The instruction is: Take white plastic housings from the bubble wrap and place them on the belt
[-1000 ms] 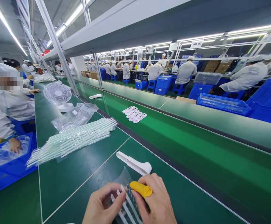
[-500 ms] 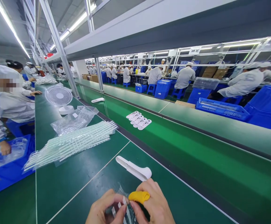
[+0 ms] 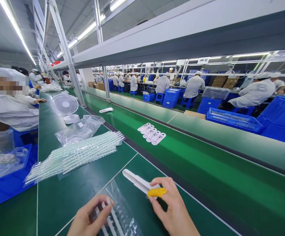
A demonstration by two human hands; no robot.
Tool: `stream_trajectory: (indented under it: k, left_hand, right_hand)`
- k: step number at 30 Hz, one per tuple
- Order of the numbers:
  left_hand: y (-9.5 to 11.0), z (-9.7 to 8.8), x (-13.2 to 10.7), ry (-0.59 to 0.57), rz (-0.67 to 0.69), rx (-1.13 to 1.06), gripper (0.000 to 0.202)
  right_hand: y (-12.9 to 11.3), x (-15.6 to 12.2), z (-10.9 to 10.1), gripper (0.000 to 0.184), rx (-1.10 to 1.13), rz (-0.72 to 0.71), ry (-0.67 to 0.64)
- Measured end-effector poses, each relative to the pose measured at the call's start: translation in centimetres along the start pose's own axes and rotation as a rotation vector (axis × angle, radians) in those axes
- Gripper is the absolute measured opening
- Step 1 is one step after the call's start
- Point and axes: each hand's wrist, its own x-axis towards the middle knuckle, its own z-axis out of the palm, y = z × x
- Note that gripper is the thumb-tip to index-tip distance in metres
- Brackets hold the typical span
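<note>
My left hand (image 3: 89, 218) pinches a clear plastic sheet (image 3: 119, 209) with white strips on it, at the bottom of the view. My right hand (image 3: 173, 209) wears a yellow finger cot on the index finger; its fingertips are pinched on something too small to name, right at the near end of a white plastic handheld part (image 3: 139, 180). That part lies flat on the dark green mat. Whether the fingertips grip the part itself I cannot tell.
A pile of clear bagged white strips (image 3: 76, 152) and a crumpled bag (image 3: 80, 129) lie to the left, with a small white fan (image 3: 66, 106) behind. White labels (image 3: 152, 132) ride the green conveyor belt (image 3: 206, 157). A blue bin (image 3: 7, 177) stands at left beside a seated co-worker (image 3: 9, 105).
My right hand left the sheet and moved forward to the white part. My left hand drew the sheet left and down. The labels on the belt drifted right.
</note>
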Motion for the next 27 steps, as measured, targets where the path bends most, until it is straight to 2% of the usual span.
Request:
stream_trajectory:
  k: [4,7,8,10,12,13,15,18,21,22,25,27]
  left_hand:
    - [0.0,-2.3,0.5,0.204,0.004,0.061,0.040]
    - [0.1,-2.4,0.6,0.341,0.033,0.144,0.075]
    - [0.0,-2.3,0.6,0.350,0.050,0.180,0.076]
    - [-0.5,-1.9,0.7,0.268,0.079,0.229,0.053]
    - [-1.2,-1.5,0.9,0.124,0.088,0.223,0.023]
    - [-1.6,-1.3,1.0,0.053,0.089,0.213,0.017]
    - [-2.1,-0.6,1.2,-0.027,0.068,0.198,0.019]
    - [-2.0,0.7,1.1,-0.090,0.010,0.111,0.022]
    - [-0.9,2.1,0.8,-0.184,-0.007,-0.073,0.047]
    - [-0.5,2.5,0.7,-0.202,0.011,-0.103,0.049]
    - [0.3,3.3,0.4,-0.176,0.109,-0.019,0.022]
    - [0.4,3.5,0.3,-0.148,0.145,0.079,0.015]
  right_hand:
    - [0.7,-0.1,1.6,0.013,-0.141,-0.094,-0.057]
    - [1.2,0.1,2.8,0.016,-0.096,-0.085,-0.070]
    - [1.5,0.2,2.9,0.018,-0.050,-0.051,-0.070]
    - [2.1,0.3,2.8,0.020,0.046,0.048,-0.064]
    - [2.8,0.3,2.2,0.018,0.118,0.149,-0.049]
    - [3.2,0.2,1.8,0.017,0.139,0.182,-0.045]
    - [3.8,-0.2,1.0,0.020,0.175,0.226,-0.045]
    - [4.1,-1.1,0.2,0.021,0.358,0.327,-0.074]
    - [3.5,-1.9,-0.2,0.020,0.529,0.385,-0.151]
    - [3.3,-2.1,-0.3,0.019,0.538,0.371,-0.181]
    - [2.5,-2.3,-0.8,0.015,0.485,0.316,-0.235]
    - [2.3,-2.3,-1.2,0.013,0.402,0.269,-0.244]
